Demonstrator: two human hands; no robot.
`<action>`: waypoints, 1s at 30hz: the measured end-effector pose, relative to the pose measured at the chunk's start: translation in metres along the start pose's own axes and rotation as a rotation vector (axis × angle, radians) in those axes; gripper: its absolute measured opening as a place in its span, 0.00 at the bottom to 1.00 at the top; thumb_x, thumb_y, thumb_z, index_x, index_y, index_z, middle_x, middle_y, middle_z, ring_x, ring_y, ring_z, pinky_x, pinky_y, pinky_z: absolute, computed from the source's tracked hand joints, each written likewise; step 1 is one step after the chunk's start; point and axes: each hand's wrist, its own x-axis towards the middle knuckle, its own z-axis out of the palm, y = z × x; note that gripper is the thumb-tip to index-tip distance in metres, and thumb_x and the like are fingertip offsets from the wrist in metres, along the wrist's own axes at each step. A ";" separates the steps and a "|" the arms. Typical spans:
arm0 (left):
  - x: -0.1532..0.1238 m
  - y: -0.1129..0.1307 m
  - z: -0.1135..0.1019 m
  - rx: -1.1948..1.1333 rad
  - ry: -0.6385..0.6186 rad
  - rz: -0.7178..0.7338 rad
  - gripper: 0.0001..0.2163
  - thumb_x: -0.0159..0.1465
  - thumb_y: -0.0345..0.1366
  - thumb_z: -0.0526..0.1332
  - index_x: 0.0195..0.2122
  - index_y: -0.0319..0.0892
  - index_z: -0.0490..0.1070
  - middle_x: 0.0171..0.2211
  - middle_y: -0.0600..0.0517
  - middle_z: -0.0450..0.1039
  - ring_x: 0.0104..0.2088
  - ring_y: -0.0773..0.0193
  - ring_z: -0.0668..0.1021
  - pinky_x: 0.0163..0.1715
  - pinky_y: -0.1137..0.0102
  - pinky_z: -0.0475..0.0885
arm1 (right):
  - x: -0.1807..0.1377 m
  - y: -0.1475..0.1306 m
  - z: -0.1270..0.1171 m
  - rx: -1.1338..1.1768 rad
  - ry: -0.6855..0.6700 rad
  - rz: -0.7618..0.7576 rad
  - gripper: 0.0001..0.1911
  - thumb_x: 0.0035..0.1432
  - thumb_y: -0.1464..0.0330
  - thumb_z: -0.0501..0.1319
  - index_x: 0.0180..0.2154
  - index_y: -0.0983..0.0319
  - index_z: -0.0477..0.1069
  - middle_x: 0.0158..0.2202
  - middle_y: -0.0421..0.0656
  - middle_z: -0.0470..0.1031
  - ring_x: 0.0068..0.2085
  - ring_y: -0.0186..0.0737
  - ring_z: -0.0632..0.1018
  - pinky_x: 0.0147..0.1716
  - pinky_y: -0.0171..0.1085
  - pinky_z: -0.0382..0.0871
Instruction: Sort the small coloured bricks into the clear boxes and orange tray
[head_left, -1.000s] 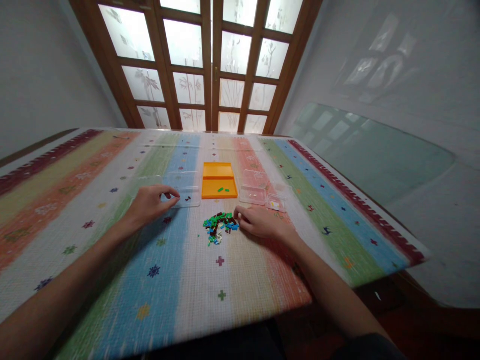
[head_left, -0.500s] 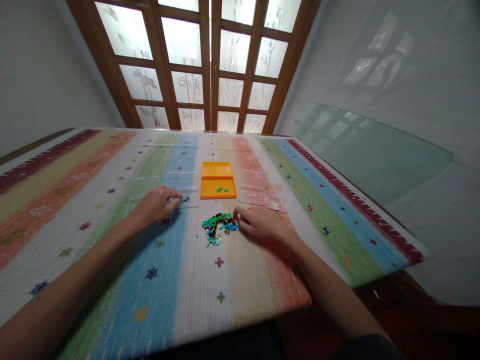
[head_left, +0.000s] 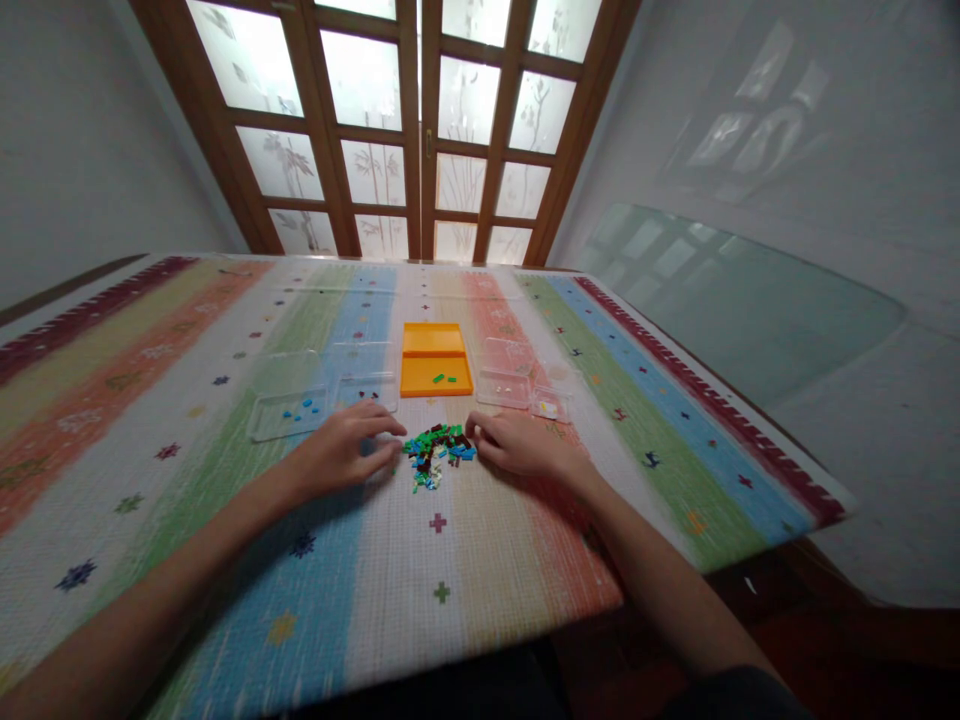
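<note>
On the striped woven tablecloth (head_left: 225, 560), just left of the small heap of mixed coloured plastic pieces (head_left: 439, 452), the left hand (head_left: 341, 455) was spread loosely, empty; the right hand (head_left: 517, 445) was curled at the heap's right edge, grip unclear. Pieces could be scattered by a careless sweep. Beyond the heap, an orange plastic tray (head_left: 437, 345) was flanked by clear trays (head_left: 289, 405).

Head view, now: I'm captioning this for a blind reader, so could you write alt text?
Two bare hands rest on a striped tablecloth on either side of a small pile of coloured pieces, the left hand and right hand both close to it. Behind the pile stand an orange tray and clear trays.
</note>
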 end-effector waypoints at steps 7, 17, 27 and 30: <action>-0.003 0.015 0.026 -0.087 -0.065 0.051 0.10 0.67 0.38 0.59 0.41 0.43 0.79 0.36 0.47 0.76 0.38 0.59 0.77 0.40 0.64 0.74 | 0.000 -0.002 0.000 -0.011 -0.004 0.008 0.11 0.65 0.70 0.53 0.45 0.61 0.71 0.36 0.47 0.79 0.35 0.40 0.76 0.34 0.36 0.61; -0.003 0.013 0.021 -0.141 -0.074 -0.008 0.09 0.67 0.39 0.59 0.36 0.44 0.77 0.33 0.50 0.76 0.35 0.62 0.77 0.37 0.66 0.73 | 0.000 -0.002 0.000 -0.012 0.001 0.019 0.11 0.65 0.71 0.52 0.44 0.60 0.71 0.37 0.46 0.79 0.35 0.40 0.76 0.34 0.36 0.61; -0.005 -0.017 -0.016 0.029 0.136 -0.200 0.11 0.63 0.44 0.59 0.35 0.43 0.77 0.31 0.51 0.77 0.29 0.64 0.75 0.32 0.69 0.70 | 0.000 0.000 0.001 -0.007 0.001 0.003 0.11 0.65 0.72 0.53 0.45 0.61 0.71 0.38 0.47 0.79 0.37 0.40 0.76 0.35 0.36 0.63; -0.007 -0.031 -0.024 0.136 0.245 -0.262 0.12 0.61 0.45 0.59 0.35 0.43 0.76 0.32 0.50 0.76 0.32 0.60 0.76 0.35 0.67 0.71 | 0.000 -0.001 0.001 -0.008 -0.001 0.012 0.11 0.65 0.72 0.53 0.45 0.60 0.71 0.38 0.47 0.79 0.37 0.40 0.76 0.35 0.36 0.62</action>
